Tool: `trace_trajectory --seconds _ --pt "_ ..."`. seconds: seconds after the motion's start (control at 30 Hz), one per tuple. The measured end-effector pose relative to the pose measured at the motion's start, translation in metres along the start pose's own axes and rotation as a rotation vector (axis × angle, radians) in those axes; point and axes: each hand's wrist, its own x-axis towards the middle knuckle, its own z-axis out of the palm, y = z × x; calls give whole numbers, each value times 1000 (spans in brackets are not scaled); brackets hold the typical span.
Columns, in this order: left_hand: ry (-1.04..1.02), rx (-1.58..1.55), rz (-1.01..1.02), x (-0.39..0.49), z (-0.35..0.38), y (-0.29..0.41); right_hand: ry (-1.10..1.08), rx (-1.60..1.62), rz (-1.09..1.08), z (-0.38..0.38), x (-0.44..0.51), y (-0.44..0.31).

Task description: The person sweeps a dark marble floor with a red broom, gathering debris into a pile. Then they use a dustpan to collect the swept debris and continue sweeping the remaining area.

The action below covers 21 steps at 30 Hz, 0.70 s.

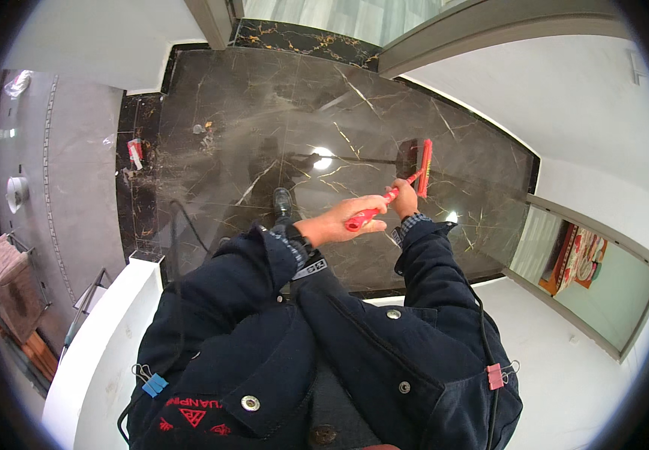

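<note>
A red broom (426, 163) with a long red handle is in front of me, its head at the right over the dark marble-patterned floor (324, 121). My left hand (345, 218) is wrapped around the handle near its top end. Further down, closer to the broom head, my right hand (405, 199) grips the same handle. Whether the bristles touch the floor I cannot tell. A small pile of litter (206, 134) lies on the floor to the left. Beyond it, a crumpled red-and-white packet (135, 153) rests among dust on the black threshold strip (139, 121).
White walls (470, 90) with black skirting bound the floor. A doorway with a grey frame (459, 42) opens ahead; another door opening (588, 281) is at the right. At the left, past the threshold, are a white bowl-like object (18, 194) and a cloth-covered chair (12, 287).
</note>
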Motion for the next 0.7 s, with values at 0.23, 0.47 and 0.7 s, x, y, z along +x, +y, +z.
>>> trace_trajectory --seconds 0.23,0.47,0.7 --pt "68 40 -57 56 -2 -22 33 16 20 1 41 3" --pt "286 359 -141 -1 -68 146 -62 420 -229 -18 43 -183" --pt "439 686 -76 -38 -64 266 -105 538 -530 -21 18 -341"
